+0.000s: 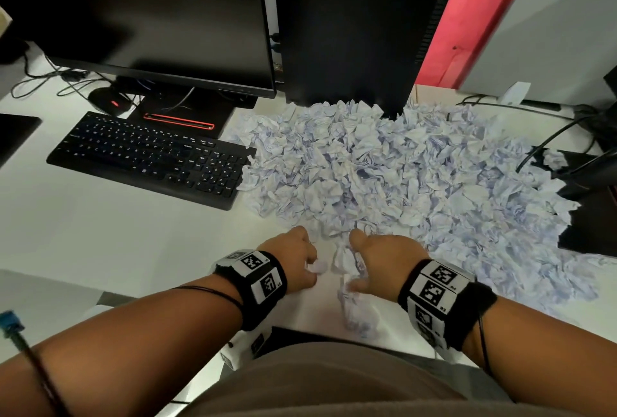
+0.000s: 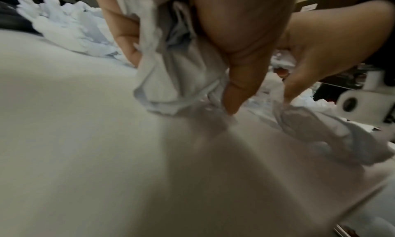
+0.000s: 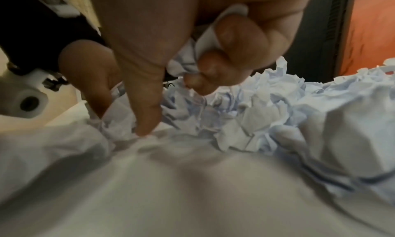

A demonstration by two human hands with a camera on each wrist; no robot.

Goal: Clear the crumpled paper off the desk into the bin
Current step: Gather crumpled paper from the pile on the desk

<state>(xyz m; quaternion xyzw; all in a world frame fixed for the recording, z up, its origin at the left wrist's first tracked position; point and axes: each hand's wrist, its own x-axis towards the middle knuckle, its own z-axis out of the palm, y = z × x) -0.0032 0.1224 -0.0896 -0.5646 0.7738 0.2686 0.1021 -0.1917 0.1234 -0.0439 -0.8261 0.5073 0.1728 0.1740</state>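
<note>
Crumpled pale paper fills both palms: the left hand (image 1: 297,261) curls round a creased wad (image 2: 171,68), and the right hand (image 1: 380,266) pinches another scrap (image 3: 192,61) in its bent fingers while its forefinger presses a loose ball (image 1: 344,259) lying between the two hands on the smooth white desk (image 1: 117,216). Just beyond the fingertips spreads the big heap of crumpled paper (image 1: 400,176), jagged and bluish-white. Left of the left hand, farther off, lies a flat black keyboard (image 1: 150,156); behind it stands a dark glossy monitor (image 1: 150,9)
</note>
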